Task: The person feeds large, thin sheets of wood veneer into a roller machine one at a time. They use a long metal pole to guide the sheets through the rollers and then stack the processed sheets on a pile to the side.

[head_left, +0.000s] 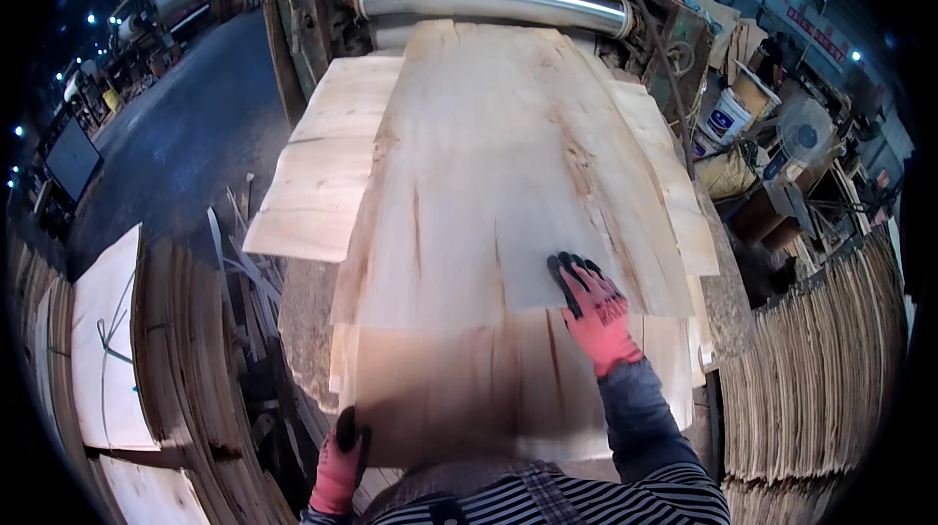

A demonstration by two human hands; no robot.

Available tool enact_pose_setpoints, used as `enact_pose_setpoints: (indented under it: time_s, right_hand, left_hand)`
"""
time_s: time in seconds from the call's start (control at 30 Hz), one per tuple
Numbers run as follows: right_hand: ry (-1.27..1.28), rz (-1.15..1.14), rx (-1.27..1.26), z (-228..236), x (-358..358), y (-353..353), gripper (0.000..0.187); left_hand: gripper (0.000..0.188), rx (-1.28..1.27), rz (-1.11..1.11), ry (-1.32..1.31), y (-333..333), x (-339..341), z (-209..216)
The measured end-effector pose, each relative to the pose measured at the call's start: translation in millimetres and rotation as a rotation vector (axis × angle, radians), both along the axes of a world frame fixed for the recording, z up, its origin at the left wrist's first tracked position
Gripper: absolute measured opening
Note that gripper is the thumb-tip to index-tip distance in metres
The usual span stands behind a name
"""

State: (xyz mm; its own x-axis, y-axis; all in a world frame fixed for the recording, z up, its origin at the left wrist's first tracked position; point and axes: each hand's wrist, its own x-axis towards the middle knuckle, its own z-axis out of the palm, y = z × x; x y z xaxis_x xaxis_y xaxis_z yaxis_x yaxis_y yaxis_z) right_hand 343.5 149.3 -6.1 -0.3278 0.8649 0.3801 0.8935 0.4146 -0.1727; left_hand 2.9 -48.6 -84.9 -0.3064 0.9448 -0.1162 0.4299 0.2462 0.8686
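Long pale wood veneer sheet with brown streaks (469,183) lay on top of other pale veneer sheets (318,164) at the middle of the work surface. Long axis ran near to far, far end toward the shiny metal roller (493,5), near edge facing the person. Right hand, in a pink glove with black fingertips (594,315), palm down at the near edge, right of centre; fingers extended flat on the sheet, pointing far and left, not closed on it. Right forearm came in from near right. Left hand, same kind of glove (340,462), low at near left beside the lower sheets, fingers pointing far; couldn't tell if it gripped anything. White plastic bucket with blue label (725,117) stood far right, contents unclear. Veneer stacks (811,369) stood left and right.
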Motion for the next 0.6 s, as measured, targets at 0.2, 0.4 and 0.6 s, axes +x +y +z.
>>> enact_pose_setpoints:
  time_s: [0.2, 0.4, 0.6]
  right_hand:
    - [0.164, -0.018, -0.115, -45.5, -16.0, 153.9, 0.050]
    - [-0.076, -0.177, 0.000, -82.5, -35.6, 195.6, 0.066]
    - [-0.135, 0.156, -0.276, -72.1, -30.3, 21.8, 0.074]
  left_hand:
    - [0.036, -0.247, 0.101, 0.079, 4.0, 0.4, -8.3]
    - [0.039, -0.041, 0.066, -0.118, 7.4, -13.5, -49.7]
    - [0.039, -0.088, 0.036, 0.091, 11.4, -18.7, -52.1]
